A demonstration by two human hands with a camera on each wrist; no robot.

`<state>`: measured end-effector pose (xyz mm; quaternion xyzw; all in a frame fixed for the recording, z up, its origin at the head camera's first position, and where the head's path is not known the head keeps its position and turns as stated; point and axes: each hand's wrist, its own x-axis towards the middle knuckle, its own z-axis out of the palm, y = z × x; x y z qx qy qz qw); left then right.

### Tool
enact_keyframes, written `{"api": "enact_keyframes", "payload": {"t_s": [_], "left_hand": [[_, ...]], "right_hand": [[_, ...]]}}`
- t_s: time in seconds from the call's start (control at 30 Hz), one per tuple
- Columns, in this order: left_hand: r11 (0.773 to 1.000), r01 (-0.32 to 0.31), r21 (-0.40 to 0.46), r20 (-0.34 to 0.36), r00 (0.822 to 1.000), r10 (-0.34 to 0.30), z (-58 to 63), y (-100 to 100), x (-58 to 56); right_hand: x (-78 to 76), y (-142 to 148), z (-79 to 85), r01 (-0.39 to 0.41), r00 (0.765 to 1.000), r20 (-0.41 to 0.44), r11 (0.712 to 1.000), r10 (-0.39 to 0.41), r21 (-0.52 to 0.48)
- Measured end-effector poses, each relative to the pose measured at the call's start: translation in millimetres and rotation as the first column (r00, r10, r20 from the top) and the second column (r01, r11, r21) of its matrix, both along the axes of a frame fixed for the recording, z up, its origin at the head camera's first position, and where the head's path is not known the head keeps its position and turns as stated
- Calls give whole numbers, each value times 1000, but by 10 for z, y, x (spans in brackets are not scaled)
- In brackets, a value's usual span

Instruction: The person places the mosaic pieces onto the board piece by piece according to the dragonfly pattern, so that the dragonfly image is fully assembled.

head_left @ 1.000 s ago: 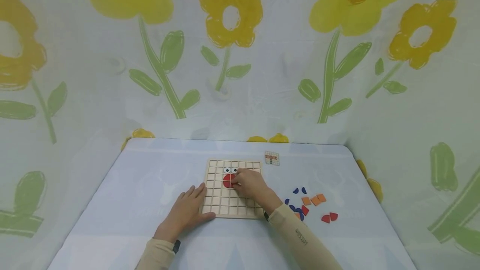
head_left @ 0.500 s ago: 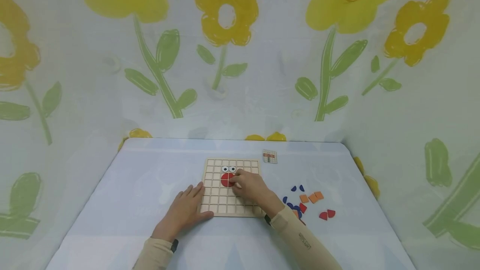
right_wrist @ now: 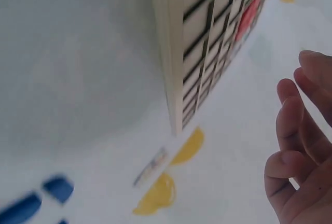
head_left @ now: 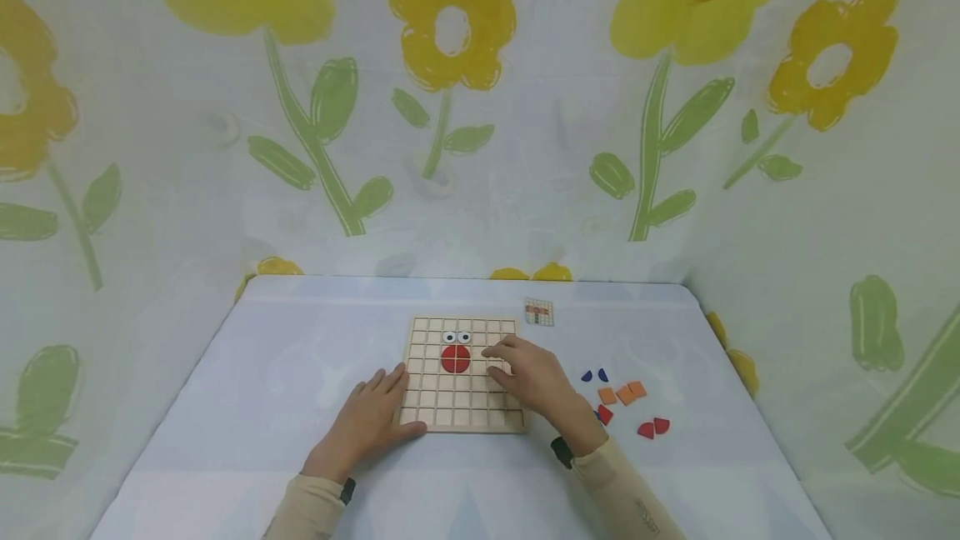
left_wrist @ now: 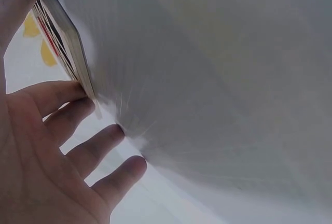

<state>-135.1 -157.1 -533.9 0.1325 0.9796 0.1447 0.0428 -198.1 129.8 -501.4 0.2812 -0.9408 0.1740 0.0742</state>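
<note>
A wooden grid board [head_left: 438, 398] lies on the table. In its upper middle cells are two eye tiles [head_left: 457, 337], and right below them several red quarter-round tiles [head_left: 455, 358] make a full circle. My left hand [head_left: 367, 415] rests against the board's left side, fingers spread and thumb at the near edge; the left wrist view shows its fingertips [left_wrist: 83, 92] touching the board's rim and the table. Over the right part of the board hovers my right hand [head_left: 532, 373], fingers loosely bent, holding nothing. In the right wrist view it is apart from the board.
Right of the board lie loose pieces: orange squares [head_left: 627, 395], blue half-rounds [head_left: 587, 376], a red tile [head_left: 604, 415] and two red quarter-rounds [head_left: 654, 427]. A small pattern card [head_left: 539, 312] sits beyond the board's far right corner. My right forearm hides some pieces.
My right hand has let go of the red tile at the circle and moved right, uncovering the whole red circle. The left hand stays at the board's edge.
</note>
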Motion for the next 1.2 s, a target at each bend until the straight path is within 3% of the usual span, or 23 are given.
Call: {"api": "enact_keyframes", "payload": {"t_s": [0.23,0.37,0.5,0.67,0.83,1.2], "left_hand": [[1000,8,-22,3,1000,-8,-8,1,2],[1000,8,-26,5,1000,-8,-27,8,13],[1000,12,-18,6,1000,-11,-47,13,16],[999,7,-32,16,1000,-7,-65,2,-19],[1000,8,-25,10,1000,-7,-76,-10,-46],[1000,-5,8,26,1000,5,-17,5,-15]], "right_hand": [[69,516,112,32,993,-114,998,-38,-54],[140,856,102,77,988,-131,996,-82,-45],[222,1166,43,144,989,-28,989,-145,-7],[262,1476,-52,199,972,132,980,-196,-7],[277,1657,-118,223,963,153,975,-221,1],[284,1712,-197,237,938,235,967,-254,97]]}}
